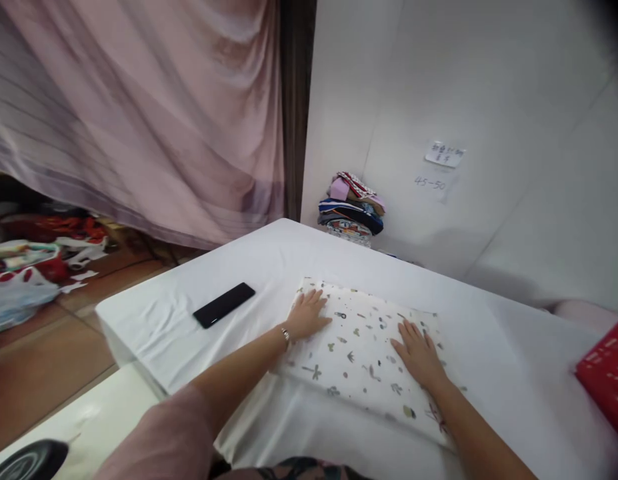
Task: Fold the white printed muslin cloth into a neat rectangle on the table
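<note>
A white cloth printed with small plants and other figures (pixel 356 347) lies folded into a flat rectangle on the white-covered table (pixel 509 360). On its left edge rests my left hand (pixel 309 315), palm down, fingers stretched out. My right hand (pixel 419 352) lies flat near the cloth's right edge with its fingers spread. Neither hand grips anything; both press on the fabric. A bracelet (pixel 285 337) circles my left wrist. The lower right edge of the cloth is partly covered by my right forearm.
A black phone (pixel 225 305) lies left of the cloth. Folded clothes (pixel 351 207) are stacked beyond the table's far edge, by the white wall. A red plastic basket (pixel 606 367) stands at the right. Bags (pixel 19 293) lie on the floor at left, under a pink curtain (pixel 203 100).
</note>
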Demonstrator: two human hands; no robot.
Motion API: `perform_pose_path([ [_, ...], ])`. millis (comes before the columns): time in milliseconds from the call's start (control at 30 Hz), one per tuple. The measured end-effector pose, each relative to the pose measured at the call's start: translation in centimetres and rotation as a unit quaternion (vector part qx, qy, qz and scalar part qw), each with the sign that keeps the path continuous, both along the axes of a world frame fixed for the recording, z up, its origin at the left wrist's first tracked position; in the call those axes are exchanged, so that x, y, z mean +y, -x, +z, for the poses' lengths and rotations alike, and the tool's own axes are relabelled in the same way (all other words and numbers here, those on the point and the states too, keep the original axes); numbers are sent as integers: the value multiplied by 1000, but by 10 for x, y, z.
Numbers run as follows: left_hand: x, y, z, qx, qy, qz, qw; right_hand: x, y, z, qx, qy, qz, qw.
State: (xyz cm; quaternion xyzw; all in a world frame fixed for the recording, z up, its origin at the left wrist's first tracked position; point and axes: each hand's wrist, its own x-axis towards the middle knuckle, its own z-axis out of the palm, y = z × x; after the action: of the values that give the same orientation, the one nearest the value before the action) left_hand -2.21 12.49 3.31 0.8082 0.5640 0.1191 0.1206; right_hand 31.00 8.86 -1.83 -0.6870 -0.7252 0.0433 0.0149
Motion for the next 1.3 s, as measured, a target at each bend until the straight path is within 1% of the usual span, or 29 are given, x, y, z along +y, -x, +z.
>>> perform_pose_path([
  [33,-15,11,2,-8,-14,25,1000,0,-1,1,-1,1,-2,1000],
  [100,-45,32,1,-41,-18,101,994,1,0,3,-1,9,-5,1000],
  [200,-86,55,-5,-121,29,228,966,0,11,9,8,26,-21,999],
  [267,-104,60,-9,-160,56,268,948,-2,27,12,22,5,-12,1000],
  [333,-113,59,-10,-168,71,273,945,-6,48,12,32,-20,30,999],
  [433,-113,53,-6,-141,96,269,948,-13,72,9,28,-3,86,996],
  [533,-109,52,-4,-135,111,269,947,-17,79,7,28,23,91,995],
  [600,-106,54,-5,-149,108,267,946,-18,78,11,43,24,84,995],
  [700,-100,56,-4,-168,108,265,943,-20,85,20,66,5,87,994],
  [767,-92,56,-1,-179,115,263,941,-22,96,24,68,-3,104,992],
  [867,-80,55,6,-221,153,260,928,-24,114,24,61,28,141,988],
  [933,-74,56,10,-287,204,243,904,-26,121,22,56,49,153,985],
  [967,-72,57,12,-336,232,226,884,-27,123,20,55,53,154,985],
  [1000,-71,58,13,-390,262,206,858,-28,123,20,57,54,153,985],
  [1067,-69,59,14,-496,315,180,789,-29,122,20,68,63,152,984],
  [1100,-68,59,13,-535,336,179,754,-28,121,21,75,70,151,983],
  [1133,-67,57,13,-560,350,189,727,-27,122,23,84,77,149,982],
  [1167,-65,55,13,-574,353,207,709,-24,122,25,92,82,145,982],
  [1200,-63,53,13,-580,346,231,701,-21,124,29,99,84,142,981],
  [1233,-61,51,14,-581,331,255,698,-16,125,32,104,80,137,982],
  [1300,-58,47,15,-579,294,295,701,-2,130,40,108,64,124,984],
])
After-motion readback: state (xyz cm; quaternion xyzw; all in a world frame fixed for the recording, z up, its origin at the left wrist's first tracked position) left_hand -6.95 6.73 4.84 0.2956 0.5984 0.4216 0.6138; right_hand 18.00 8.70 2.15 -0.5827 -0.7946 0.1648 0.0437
